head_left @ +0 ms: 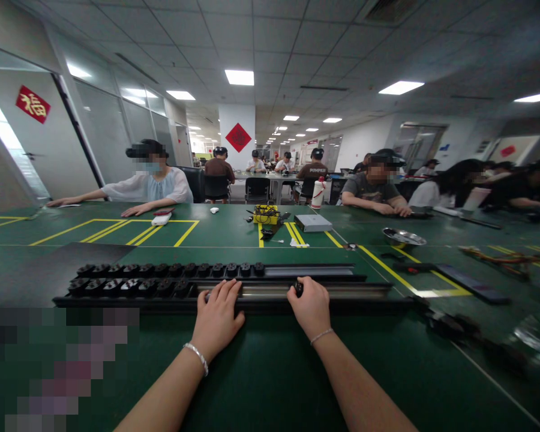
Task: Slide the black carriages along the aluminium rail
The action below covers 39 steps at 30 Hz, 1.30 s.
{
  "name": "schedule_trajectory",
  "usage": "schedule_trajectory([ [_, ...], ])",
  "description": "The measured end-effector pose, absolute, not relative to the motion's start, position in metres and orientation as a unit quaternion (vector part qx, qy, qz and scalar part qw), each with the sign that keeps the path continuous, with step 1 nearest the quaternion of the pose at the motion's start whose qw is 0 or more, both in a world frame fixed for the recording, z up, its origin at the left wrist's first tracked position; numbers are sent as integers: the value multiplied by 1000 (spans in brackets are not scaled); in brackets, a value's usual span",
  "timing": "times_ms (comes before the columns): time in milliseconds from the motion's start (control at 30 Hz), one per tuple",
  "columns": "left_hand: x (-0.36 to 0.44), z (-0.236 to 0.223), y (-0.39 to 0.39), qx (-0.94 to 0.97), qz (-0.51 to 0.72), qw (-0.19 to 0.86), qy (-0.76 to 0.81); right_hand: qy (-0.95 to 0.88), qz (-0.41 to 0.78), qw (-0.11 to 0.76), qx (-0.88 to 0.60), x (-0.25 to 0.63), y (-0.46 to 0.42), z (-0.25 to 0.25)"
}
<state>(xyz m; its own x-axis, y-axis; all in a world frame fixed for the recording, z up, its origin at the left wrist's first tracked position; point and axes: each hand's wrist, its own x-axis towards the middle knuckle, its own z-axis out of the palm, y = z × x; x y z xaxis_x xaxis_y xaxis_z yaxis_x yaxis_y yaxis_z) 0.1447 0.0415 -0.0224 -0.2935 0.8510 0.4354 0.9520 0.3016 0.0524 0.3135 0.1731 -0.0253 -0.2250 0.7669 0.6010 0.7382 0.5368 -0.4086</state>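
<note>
My left hand [219,312] lies across a long black rail tray [364,305], its fingers stretched over the near channel and its thumb apart. To its left, round black parts [132,285] with metal tops sit side by side in that channel. My right hand [314,307] is closed around a small black part [299,288] above the same channel, right of my left hand. Most of this part is hidden by the fingers. Behind, a second row of black parts [175,270] fills the left portion of the far channel [308,270].
Yellow tape lines mark the green table [270,372]. Farther back are a yellow bundle with black cables [265,214], a grey box [313,223] and a white bottle [318,193]. A metal bowl [404,237] and a dark flat device [470,283] lie right. Several people sit around.
</note>
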Motion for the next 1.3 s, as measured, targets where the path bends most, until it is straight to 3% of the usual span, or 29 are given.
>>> schedule_trajectory([
  [1300,142,-26,44,-575,-147,178,-785,-779,18,385,-494,317,174,-19],
])
